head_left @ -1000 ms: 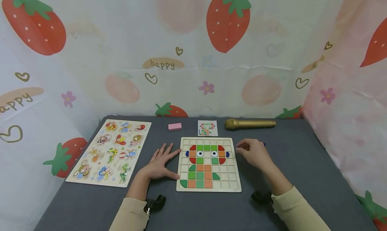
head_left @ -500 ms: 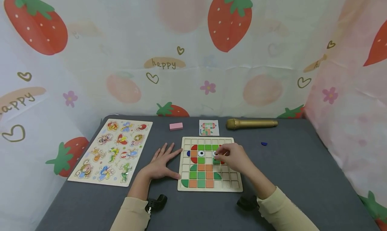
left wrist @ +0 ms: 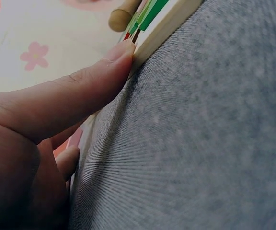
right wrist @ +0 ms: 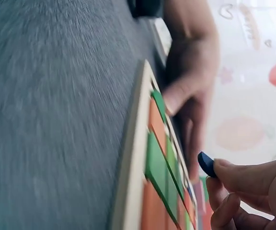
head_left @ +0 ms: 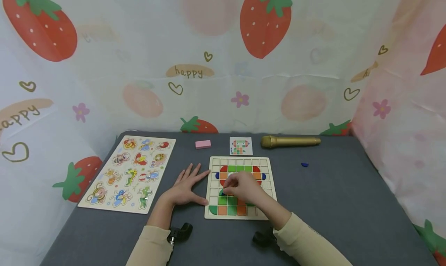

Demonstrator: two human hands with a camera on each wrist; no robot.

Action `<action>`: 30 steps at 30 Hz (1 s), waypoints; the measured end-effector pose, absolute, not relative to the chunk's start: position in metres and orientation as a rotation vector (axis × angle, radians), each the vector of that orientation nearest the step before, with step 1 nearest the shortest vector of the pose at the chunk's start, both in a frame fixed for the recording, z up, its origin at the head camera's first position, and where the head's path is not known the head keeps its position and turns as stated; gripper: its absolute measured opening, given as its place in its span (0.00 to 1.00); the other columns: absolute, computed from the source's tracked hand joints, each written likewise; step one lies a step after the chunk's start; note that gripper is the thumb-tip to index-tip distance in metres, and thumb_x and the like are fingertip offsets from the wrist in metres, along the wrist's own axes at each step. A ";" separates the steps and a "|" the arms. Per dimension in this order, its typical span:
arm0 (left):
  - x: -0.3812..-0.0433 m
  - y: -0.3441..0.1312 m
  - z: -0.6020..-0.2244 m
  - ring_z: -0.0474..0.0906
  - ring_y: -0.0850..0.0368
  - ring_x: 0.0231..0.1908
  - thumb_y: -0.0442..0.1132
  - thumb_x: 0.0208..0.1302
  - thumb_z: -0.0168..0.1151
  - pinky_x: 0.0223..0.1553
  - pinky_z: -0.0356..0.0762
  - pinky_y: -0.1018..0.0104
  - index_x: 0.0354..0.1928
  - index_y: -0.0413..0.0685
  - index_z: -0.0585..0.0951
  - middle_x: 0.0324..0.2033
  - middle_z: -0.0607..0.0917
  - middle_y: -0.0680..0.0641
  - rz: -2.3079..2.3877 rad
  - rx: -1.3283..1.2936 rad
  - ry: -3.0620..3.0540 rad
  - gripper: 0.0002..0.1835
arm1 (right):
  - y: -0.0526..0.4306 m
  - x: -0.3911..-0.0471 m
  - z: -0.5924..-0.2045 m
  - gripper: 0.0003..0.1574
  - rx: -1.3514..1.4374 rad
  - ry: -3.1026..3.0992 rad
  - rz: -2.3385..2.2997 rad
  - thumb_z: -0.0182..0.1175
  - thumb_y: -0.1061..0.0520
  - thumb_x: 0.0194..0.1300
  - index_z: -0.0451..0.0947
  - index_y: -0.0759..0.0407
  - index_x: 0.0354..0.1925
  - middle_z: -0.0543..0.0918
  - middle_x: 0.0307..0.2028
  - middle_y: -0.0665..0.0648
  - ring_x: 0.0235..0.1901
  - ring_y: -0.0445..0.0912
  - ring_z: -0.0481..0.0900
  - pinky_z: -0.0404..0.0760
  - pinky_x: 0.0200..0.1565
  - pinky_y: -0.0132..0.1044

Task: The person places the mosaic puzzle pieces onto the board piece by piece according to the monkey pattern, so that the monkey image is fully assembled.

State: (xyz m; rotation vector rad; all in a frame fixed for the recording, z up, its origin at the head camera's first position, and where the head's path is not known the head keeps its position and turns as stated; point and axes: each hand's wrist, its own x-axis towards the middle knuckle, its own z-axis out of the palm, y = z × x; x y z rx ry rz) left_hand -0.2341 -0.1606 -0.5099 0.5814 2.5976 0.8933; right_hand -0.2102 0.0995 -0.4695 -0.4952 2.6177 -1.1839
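A wooden grid board [head_left: 264, 162] lies on the grey table, with red, green and orange pieces and two eye pieces set in it. My left hand [head_left: 182, 191] rests on the table with fingers spread, its thumb and forefinger touching the board's left edge. Over the board's left-middle part, my right hand [head_left: 245, 187] covers some pieces. Between its thumb and forefinger it pinches a small dark blue half-round piece [right wrist: 206, 164], plain to see in the right wrist view. Another blue half-round piece [head_left: 304, 165] lies on the table to the board's right.
Behind the board is a pattern card [head_left: 240, 146], with a pink block [head_left: 203, 144] to its left. A gold microphone [head_left: 290, 141] lies at the back right. On the left lies a board of insect pictures [head_left: 126, 174]. A strawberry-print curtain [head_left: 195, 26] encloses the table.
My right hand has travelled left from the table beside the board to over its left-middle part with the blue piece. It left another blue piece uncovered on the table. My left hand stays put.
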 end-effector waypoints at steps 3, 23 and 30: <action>-0.233 -0.161 -0.508 0.26 0.41 0.80 0.63 0.48 0.78 0.76 0.26 0.38 0.80 0.65 0.58 0.81 0.42 0.45 0.888 0.585 2.599 0.58 | 0.086 -0.209 -0.473 0.05 -0.562 2.636 -1.104 0.70 0.54 0.64 0.87 0.48 0.30 0.82 0.25 0.43 0.27 0.39 0.76 0.76 0.32 0.34; -0.233 -0.160 -0.509 0.27 0.39 0.80 0.60 0.48 0.78 0.76 0.26 0.37 0.79 0.64 0.59 0.81 0.43 0.44 0.895 0.587 2.602 0.57 | 0.045 -0.203 -0.469 0.10 -0.565 2.723 -0.798 0.73 0.53 0.61 0.87 0.49 0.23 0.79 0.18 0.42 0.23 0.39 0.74 0.73 0.27 0.31; -0.233 -0.160 -0.508 0.27 0.39 0.79 0.60 0.48 0.78 0.76 0.26 0.37 0.79 0.63 0.59 0.81 0.43 0.43 0.896 0.587 2.603 0.57 | 0.044 -0.203 -0.470 0.10 -0.563 2.746 -0.791 0.74 0.52 0.61 0.88 0.49 0.23 0.79 0.17 0.41 0.21 0.39 0.74 0.73 0.25 0.31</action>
